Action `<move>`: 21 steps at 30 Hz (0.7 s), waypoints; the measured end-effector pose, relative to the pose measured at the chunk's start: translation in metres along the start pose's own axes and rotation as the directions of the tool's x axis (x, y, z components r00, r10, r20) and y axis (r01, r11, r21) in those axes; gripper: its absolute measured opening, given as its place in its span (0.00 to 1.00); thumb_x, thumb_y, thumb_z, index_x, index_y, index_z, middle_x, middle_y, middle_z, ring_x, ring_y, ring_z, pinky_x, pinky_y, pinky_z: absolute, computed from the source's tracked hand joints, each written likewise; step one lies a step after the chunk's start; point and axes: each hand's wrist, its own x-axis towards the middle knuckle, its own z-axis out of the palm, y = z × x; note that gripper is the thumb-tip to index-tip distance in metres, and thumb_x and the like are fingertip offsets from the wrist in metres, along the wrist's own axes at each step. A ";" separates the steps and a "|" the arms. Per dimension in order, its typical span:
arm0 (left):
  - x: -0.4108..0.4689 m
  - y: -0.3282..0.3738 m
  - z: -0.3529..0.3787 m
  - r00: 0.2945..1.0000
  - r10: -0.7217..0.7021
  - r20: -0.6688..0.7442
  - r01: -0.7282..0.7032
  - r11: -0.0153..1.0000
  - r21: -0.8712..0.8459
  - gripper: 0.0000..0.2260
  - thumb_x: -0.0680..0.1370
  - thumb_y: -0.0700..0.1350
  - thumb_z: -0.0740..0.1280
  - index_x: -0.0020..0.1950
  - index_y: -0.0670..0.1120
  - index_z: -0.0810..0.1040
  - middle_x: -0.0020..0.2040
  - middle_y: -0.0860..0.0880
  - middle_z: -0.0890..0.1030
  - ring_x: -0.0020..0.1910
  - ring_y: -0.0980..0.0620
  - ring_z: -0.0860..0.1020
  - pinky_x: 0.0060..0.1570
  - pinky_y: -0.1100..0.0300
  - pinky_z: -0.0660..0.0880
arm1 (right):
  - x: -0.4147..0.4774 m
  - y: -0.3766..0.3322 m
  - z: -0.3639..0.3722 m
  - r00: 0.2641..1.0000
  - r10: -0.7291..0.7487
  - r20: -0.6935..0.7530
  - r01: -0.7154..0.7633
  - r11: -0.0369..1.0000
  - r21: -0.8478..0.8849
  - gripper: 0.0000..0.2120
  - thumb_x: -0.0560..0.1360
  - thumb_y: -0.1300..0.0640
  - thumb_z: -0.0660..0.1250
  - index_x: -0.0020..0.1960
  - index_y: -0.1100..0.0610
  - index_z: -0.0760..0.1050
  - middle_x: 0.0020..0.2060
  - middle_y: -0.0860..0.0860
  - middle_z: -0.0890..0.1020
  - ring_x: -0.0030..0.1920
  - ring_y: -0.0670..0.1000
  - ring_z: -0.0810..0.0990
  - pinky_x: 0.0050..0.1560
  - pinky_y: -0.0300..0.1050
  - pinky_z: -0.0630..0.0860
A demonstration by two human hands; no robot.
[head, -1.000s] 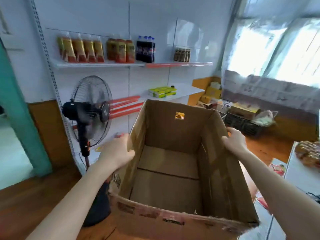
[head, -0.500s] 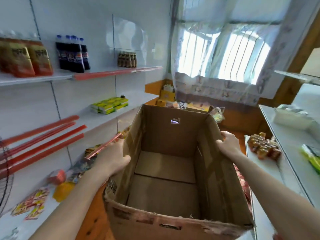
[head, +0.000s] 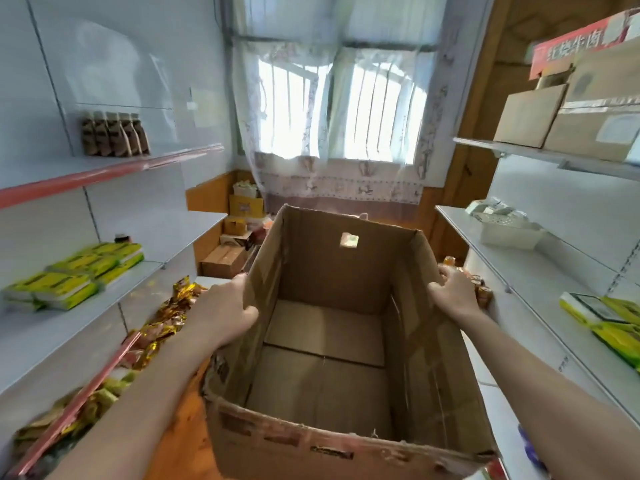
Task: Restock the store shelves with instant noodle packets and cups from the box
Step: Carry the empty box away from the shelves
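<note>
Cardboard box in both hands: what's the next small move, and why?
Probably set the cardboard box down by the cartons ahead. Its bottom shows bare, with no packets or cups inside, and the left hand and right hand both grip its side walls, so neither is free to shelve anything.

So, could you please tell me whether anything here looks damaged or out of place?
The cardboard box, gripped by the left hand and right hand, is empty, and its near rim is torn and ragged. On the lower left shelf, gold-wrapped packets lie in a loose, untidy heap.
</note>
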 end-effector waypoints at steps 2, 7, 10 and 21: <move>0.040 0.000 0.013 1.000 0.017 0.017 -0.017 1.000 -0.021 0.24 0.75 0.45 0.64 0.70 0.45 0.65 0.55 0.44 0.80 0.52 0.46 0.78 0.43 0.62 0.72 | 0.032 0.001 0.012 1.000 0.014 -0.007 -0.014 1.000 -0.002 0.18 0.72 0.64 0.62 0.61 0.66 0.73 0.56 0.63 0.79 0.56 0.63 0.76 0.56 0.52 0.72; 0.148 0.008 0.053 0.999 0.037 0.029 -0.036 0.999 -0.027 0.26 0.76 0.43 0.63 0.73 0.46 0.62 0.58 0.44 0.79 0.55 0.46 0.78 0.43 0.64 0.68 | 0.132 0.010 0.054 0.999 0.049 -0.004 -0.049 0.999 -0.005 0.18 0.75 0.63 0.61 0.64 0.65 0.70 0.59 0.61 0.77 0.59 0.62 0.76 0.55 0.48 0.72; 0.219 0.014 0.081 0.998 0.025 0.060 -0.022 0.998 -0.059 0.26 0.76 0.44 0.64 0.73 0.46 0.61 0.59 0.46 0.79 0.54 0.48 0.78 0.46 0.62 0.73 | 0.203 0.017 0.076 0.998 0.055 0.021 -0.055 0.998 0.024 0.18 0.76 0.62 0.60 0.66 0.63 0.69 0.61 0.59 0.77 0.59 0.60 0.76 0.54 0.49 0.74; 0.452 0.028 0.157 0.995 -0.025 0.099 0.031 0.997 -0.068 0.25 0.75 0.43 0.64 0.71 0.44 0.64 0.60 0.44 0.78 0.55 0.46 0.77 0.45 0.61 0.71 | 0.437 0.018 0.159 0.996 0.075 0.041 -0.077 0.995 0.056 0.19 0.77 0.63 0.60 0.67 0.63 0.67 0.63 0.59 0.75 0.62 0.60 0.74 0.59 0.49 0.72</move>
